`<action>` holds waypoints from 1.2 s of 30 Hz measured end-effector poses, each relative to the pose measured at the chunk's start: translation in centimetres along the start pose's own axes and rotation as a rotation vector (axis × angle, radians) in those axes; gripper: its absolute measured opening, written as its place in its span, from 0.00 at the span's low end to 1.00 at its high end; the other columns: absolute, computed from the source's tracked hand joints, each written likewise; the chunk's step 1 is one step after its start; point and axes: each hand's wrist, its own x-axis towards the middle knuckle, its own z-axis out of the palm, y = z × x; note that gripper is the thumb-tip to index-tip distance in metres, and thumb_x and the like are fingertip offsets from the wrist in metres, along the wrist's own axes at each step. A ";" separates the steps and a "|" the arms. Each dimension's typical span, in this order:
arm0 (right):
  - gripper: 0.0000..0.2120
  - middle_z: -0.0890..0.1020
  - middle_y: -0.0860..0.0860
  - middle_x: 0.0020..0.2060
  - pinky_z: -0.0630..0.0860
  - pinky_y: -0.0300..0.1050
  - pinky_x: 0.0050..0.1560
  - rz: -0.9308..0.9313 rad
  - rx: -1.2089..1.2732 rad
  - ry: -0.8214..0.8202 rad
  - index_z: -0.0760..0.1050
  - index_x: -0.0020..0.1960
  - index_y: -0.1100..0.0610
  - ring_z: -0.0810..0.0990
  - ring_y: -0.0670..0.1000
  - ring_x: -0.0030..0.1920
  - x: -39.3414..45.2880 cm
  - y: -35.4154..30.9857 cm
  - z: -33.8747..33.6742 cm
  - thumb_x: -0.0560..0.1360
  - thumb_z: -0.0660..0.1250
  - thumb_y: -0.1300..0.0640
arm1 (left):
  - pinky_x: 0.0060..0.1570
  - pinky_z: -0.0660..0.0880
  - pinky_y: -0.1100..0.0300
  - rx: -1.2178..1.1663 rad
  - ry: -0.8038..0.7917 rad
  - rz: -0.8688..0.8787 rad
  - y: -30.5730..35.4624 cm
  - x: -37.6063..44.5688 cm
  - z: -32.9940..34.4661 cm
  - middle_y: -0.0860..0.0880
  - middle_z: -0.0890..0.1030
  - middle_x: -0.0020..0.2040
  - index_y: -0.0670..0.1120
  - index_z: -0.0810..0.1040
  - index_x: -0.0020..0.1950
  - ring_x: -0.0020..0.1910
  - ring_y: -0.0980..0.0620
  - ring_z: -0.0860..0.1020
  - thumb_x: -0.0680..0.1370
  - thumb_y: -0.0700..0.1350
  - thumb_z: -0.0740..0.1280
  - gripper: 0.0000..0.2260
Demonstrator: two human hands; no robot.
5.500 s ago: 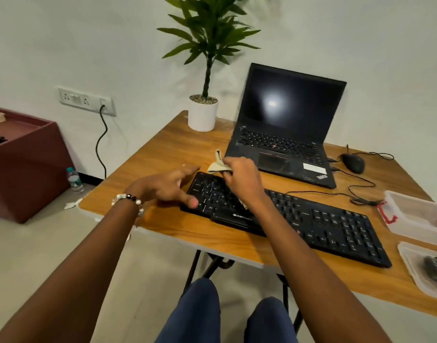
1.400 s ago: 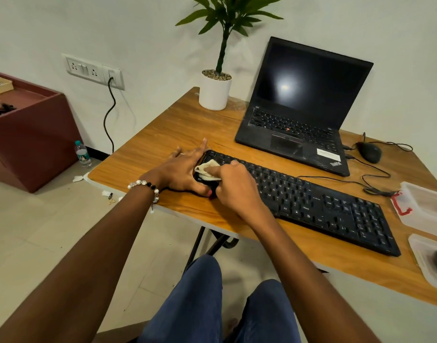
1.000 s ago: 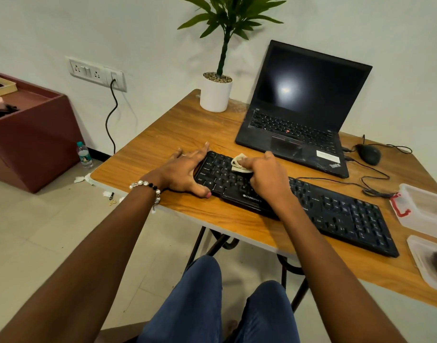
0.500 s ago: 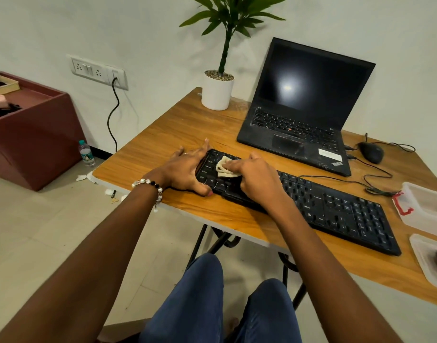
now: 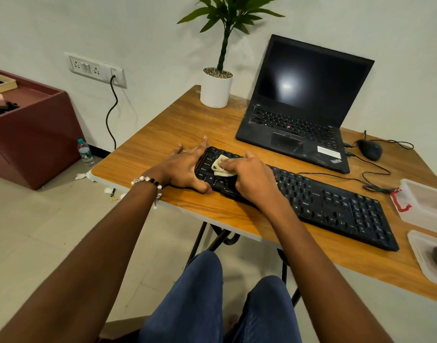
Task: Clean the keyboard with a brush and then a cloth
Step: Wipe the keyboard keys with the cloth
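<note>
Head view: right hand, fingers curled, pinches cloth w/ fingertips, pressing it on left-end keys of keyboard. Left hand, fingers straight & spread, braces keyboard's left edge, thumb at front corner. Keyboard lies on table; laptop beyond the fingers.

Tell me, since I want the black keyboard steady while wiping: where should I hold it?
Judging by its pose, hold the black keyboard at its short left end, coming from the left, as the left hand does. The long flat body lies low; the right hand works the cloth on the keys.
</note>
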 end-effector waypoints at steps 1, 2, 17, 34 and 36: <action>0.25 0.78 0.48 0.60 0.64 0.40 0.37 -0.014 0.020 0.004 0.70 0.72 0.42 0.69 0.49 0.48 -0.1 -0.8 0.6 0.78 0.63 0.61 | 0.75 0.38 0.45 -0.002 -0.002 -0.004 0.0 0.0 0.0 0.51 0.57 0.79 0.47 0.34 0.78 0.77 0.52 0.55 0.55 0.72 0.66 0.64; 0.25 0.78 0.48 0.58 0.64 0.41 0.36 -0.056 0.053 0.000 0.70 0.72 0.43 0.68 0.49 0.47 -0.4 -1.4 0.9 0.78 0.63 0.62 | 0.75 0.39 0.44 0.001 0.000 -0.004 0.1 -0.1 0.0 0.50 0.57 0.78 0.47 0.34 0.78 0.77 0.51 0.55 0.55 0.72 0.66 0.64; 0.25 0.71 0.50 0.50 0.69 0.43 0.43 0.095 0.087 0.044 0.70 0.73 0.46 0.73 0.53 0.52 -0.9 0.1 0.4 0.79 0.63 0.63 | 0.75 0.37 0.46 0.004 -0.015 -0.034 0.1 0.0 -0.2 0.50 0.55 0.79 0.50 0.36 0.79 0.77 0.50 0.54 0.56 0.72 0.66 0.63; 0.26 0.68 0.52 0.48 0.72 0.47 0.47 0.124 0.086 0.042 0.71 0.72 0.49 0.75 0.57 0.52 -1.5 0.6 -0.5 0.78 0.61 0.67 | 0.75 0.36 0.47 -0.008 -0.038 -0.058 0.2 -0.1 -0.3 0.49 0.53 0.79 0.53 0.38 0.79 0.77 0.50 0.52 0.55 0.72 0.66 0.62; 0.27 0.68 0.48 0.46 0.73 0.45 0.48 0.019 0.131 -0.029 0.70 0.73 0.46 0.73 0.53 0.49 -2.7 1.0 -1.2 0.78 0.61 0.67 | 0.75 0.36 0.47 -0.006 -0.044 -0.056 0.2 -0.1 -0.3 0.49 0.53 0.80 0.53 0.37 0.79 0.77 0.50 0.52 0.55 0.72 0.66 0.62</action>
